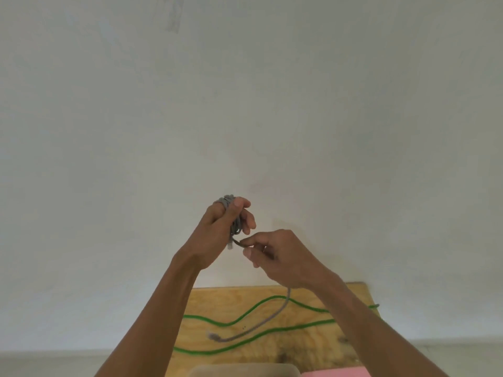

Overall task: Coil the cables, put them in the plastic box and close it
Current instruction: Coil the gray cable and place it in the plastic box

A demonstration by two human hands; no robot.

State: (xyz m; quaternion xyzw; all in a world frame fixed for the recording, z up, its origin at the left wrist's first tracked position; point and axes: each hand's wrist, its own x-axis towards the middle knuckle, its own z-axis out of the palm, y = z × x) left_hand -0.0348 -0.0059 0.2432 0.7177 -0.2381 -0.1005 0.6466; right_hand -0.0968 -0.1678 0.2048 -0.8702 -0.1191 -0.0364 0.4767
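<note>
**Grey cable half coiled above the table**

The left hand [217,235] is clenched around a bundle of grey cable [236,224] loops, raised before the white wall. The right hand [280,257] pinches the cable's free run, whose tail hangs to the plywood table [313,338], crossing a green cable [245,344] lying there.

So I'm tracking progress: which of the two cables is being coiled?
The grey cable, looped around the left hand and fed by the right hand. The green cable lies uncoiled on the wooden board.
</note>
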